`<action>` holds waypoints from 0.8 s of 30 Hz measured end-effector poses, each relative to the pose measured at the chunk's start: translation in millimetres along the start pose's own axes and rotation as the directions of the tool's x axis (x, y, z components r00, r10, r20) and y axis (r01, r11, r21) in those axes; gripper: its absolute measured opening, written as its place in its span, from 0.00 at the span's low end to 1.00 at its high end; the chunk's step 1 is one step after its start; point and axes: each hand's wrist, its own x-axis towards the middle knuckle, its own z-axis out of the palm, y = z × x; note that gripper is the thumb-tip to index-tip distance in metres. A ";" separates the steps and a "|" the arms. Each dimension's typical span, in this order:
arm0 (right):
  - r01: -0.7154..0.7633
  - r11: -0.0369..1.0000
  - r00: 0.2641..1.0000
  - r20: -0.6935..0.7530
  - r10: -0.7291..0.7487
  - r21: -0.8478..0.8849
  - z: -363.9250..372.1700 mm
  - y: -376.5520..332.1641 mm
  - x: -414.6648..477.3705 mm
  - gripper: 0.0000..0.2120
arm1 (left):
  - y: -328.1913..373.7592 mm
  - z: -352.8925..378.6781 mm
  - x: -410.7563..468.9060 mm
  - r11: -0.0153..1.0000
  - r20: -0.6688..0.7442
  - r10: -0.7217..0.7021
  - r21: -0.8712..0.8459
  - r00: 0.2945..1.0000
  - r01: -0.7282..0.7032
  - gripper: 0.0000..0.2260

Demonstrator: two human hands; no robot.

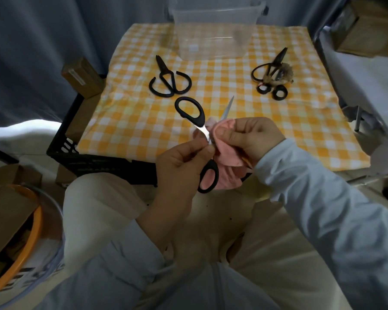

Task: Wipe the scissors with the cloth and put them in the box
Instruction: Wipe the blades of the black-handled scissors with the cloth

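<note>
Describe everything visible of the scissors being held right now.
The held scissors have black oval handle loops, plastic by the look, and bright metal blades, spread wide open. One loop points up-left, the other hangs down. The left hand pinches the metal near the pivot. One blade tip pokes up-right from the pink cloth, which the right hand grips around the blades. The other blade is hidden.

Box: on the table, at the back, in the middle
Left scissors: on the table, front-left of the box
Right scissors: on the table, front-right of the box
Near scissors: over the table's front edge, touching the cloth on their right
</note>
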 end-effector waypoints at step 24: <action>0.077 0.985 0.996 -0.040 -0.084 -0.153 1.3 4.7 6.8 0.11 | -0.1 2.0 1.3 0.999 0.000 -0.024 0.030 1.000 0.024 0.09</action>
